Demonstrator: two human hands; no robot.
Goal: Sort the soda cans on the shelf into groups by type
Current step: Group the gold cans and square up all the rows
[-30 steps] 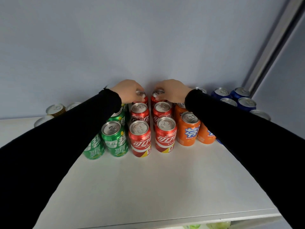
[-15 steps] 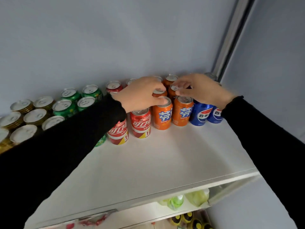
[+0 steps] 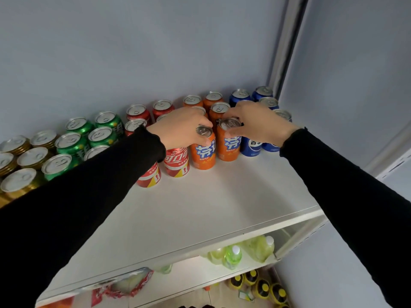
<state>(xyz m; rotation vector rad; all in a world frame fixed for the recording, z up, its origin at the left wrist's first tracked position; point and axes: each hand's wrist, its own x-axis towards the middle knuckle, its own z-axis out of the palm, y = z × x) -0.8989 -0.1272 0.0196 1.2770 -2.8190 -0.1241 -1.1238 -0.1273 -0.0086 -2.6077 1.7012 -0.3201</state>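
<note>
Soda cans stand in colour groups along the back of a white shelf [image 3: 200, 210]. From left: gold cans [image 3: 20, 176], green cans [image 3: 73, 143], red cans [image 3: 176, 162], orange cans and blue cans [image 3: 251, 145]. My left hand [image 3: 178, 127] grips the top of the front left orange can [image 3: 203, 155]. My right hand [image 3: 258, 123] pinches the rim of the front right orange can [image 3: 229, 145]. Both cans stand upright on the shelf, side by side.
The back wall is close behind the cans and a metal upright [image 3: 287, 47] stands at the right corner. Below, a lower shelf holds green-yellow bottles [image 3: 233, 256] and snack packets [image 3: 124, 285]; dark bottles with yellow caps [image 3: 262, 285] stand lower still.
My hands left the back red cans and moved right to the orange group; they now hold the two front orange cans. The view shifted, bringing gold and green cans into sight.
</note>
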